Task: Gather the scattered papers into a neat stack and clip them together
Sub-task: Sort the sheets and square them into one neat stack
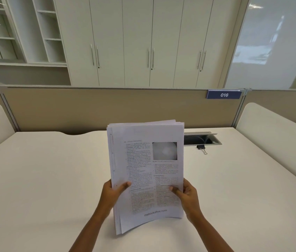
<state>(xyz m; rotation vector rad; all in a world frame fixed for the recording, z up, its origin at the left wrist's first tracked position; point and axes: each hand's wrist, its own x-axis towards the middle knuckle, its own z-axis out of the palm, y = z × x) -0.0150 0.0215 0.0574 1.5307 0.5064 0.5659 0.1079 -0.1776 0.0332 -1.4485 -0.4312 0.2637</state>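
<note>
Gathering looks done: no loose sheets left on the bare cream-white desk. All the white printed A4 paper sheets are in one bundle, held upright over the desk's middle, bottom edge at or just above the surface; can't tell if it touches.

Left hand grips the bundle's left edge, thumb pressed on the front page, other fingers hidden behind. Right hand does the same on the right edge, thumb on the front, rest wrapped behind. Both are pinching the paper.

Stack isn't neat yet. Top edges are staggered, left edges fan out, and a few sheets hang lower at the bottom left corner. My read: squaring is the current step, probably tapping the bottom edge on the desk.

The small black metal binder clip with silver wire handles lies on the desk beyond and to the right of the bundle, well apart from it, just in front of the open grey cable slot. Untouched.

Remaining: square the edges, fetch the clip, clamp it on.
</note>
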